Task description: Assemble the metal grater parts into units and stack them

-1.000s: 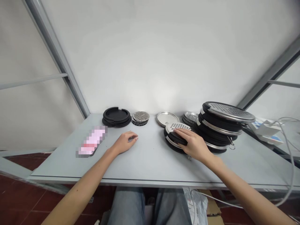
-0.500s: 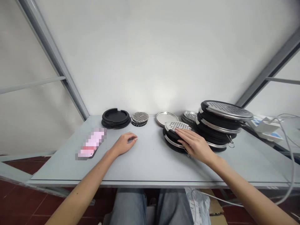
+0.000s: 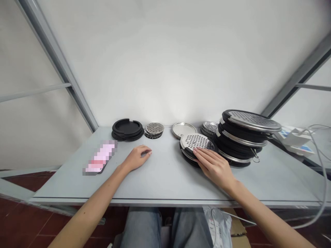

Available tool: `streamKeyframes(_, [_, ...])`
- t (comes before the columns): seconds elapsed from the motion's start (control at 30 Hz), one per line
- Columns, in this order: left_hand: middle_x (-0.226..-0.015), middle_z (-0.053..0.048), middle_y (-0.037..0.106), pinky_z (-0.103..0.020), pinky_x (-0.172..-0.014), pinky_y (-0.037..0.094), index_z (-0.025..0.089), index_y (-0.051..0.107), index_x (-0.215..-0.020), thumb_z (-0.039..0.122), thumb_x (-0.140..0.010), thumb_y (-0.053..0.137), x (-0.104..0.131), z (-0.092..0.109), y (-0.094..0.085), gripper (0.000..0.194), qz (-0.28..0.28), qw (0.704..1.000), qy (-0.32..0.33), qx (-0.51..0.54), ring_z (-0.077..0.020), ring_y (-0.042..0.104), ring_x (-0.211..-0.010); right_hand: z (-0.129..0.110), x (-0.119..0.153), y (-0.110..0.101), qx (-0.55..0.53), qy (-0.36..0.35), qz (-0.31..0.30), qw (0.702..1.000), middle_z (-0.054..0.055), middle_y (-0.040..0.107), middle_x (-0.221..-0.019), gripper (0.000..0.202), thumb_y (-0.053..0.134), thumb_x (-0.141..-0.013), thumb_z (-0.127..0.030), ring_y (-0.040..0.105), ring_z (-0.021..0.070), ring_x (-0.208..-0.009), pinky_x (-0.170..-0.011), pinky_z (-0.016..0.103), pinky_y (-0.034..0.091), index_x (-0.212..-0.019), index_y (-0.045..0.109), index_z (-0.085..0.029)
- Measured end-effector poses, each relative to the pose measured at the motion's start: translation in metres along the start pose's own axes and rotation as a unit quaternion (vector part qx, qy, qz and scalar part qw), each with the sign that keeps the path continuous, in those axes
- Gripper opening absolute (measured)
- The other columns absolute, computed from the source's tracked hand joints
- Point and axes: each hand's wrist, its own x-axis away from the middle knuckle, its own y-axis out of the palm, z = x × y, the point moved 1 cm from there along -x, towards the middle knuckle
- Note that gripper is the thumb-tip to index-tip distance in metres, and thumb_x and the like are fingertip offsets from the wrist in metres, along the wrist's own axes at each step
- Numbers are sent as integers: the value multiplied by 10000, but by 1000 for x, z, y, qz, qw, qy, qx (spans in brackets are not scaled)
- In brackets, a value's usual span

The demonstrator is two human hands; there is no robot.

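Note:
My right hand (image 3: 213,168) lies on the near edge of a small stack of round graters. Its fingers are stretched out over the black rim, and its thumb is hidden. The top round grater (image 3: 195,141) is a silver disc with rows of holes, partly edged in black. My left hand (image 3: 137,157) rests on the table with its fingers loosely curved and the thumb apart, holding nothing. Close to my right hand, a taller stack of black-rimmed graters (image 3: 240,148) stands at the right, with a small wire ring hanging from its side.
Black round holders (image 3: 127,130) are piled at the back left, beside perforated metal discs (image 3: 154,128). Silver plain lids (image 3: 184,129) and more grater discs (image 3: 209,128) lie along the wall. A blurred phone (image 3: 100,157) is at the left; a white cable (image 3: 322,179) hangs at the right.
My right hand has shifted back toward the near edge of the small stack, uncovering more of the top grater, which now tilts more toward me. My left hand has stayed still.

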Motion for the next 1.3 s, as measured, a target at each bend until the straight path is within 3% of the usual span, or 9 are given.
streamKeyframes(0.13, [-1171,-96,678,-420,-1024,465,183,661,-1121,375,-892,583,-9,24,11,309,-1,1000,-5,-2,-255,614,-1122,-4,1,1,-2,41,-2,999,71,699,-1196,399,607,-898,-159,665,237,-1089,-933,386,539,-1292,601,-217])
streamKeyframes(0.27, [-1482,-144,457,-483,-1138,359,188,408,-1443,513,-837,648,-33,60,38,728,-62,996,20,53,-316,446,-1354,-5,0,5,-30,86,-13,996,102,691,-1190,355,605,-905,-240,642,271,-1102,-909,430,537,-1257,618,-197])
streamKeyframes(0.33, [-1555,-173,332,-514,-1167,311,167,305,-1501,566,-755,719,-47,72,55,941,-92,992,32,79,-362,340,-1420,-4,1,6,-37,106,-5,994,116,677,-1207,351,605,-906,-270,614,291,-1142,-940,460,520,-1248,620,-189])
streamKeyframes(0.4, [-1574,-182,286,-525,-1174,297,166,253,-1522,571,-712,757,-56,76,71,1037,-98,988,44,112,-382,297,-1437,-3,3,7,-41,122,0,992,117,668,-1224,358,603,-908,-283,595,299,-1167,-963,480,503,-1255,615,-195])
streamKeyframes(0.57, [-1557,-132,347,-501,-1184,287,206,236,-1529,455,-824,696,-59,76,92,878,-56,977,100,180,-315,336,-1430,3,9,9,-47,94,11,994,91,687,-1207,389,598,-919,-254,610,286,-1139,-960,484,489,-1307,587,-236])
streamKeyframes(0.7, [-1533,-139,389,-499,-1165,323,205,227,-1533,431,-856,665,-54,74,96,837,-43,972,84,213,-304,386,-1404,11,9,9,-71,72,29,994,77,702,-1183,446,592,-921,-200,618,271,-1131,-947,461,493,-1361,542,-250])
streamKeyframes(0.93, [-1493,-138,449,-491,-1108,411,223,247,-1525,413,-862,656,-50,73,97,802,-37,975,78,203,-297,478,-1336,14,12,9,-73,81,38,993,70,721,-1144,423,591,-914,-196,648,262,-1093,-903,435,534,-1331,583,-264])
streamKeyframes(1.3, [-1512,-124,423,-457,-1153,359,218,287,-1510,384,-878,633,-50,80,80,740,-51,986,104,123,-274,421,-1380,12,15,11,-83,90,77,989,61,739,-1078,410,652,-860,-152,668,249,-995,-854,420,562,-1256,632,-257])
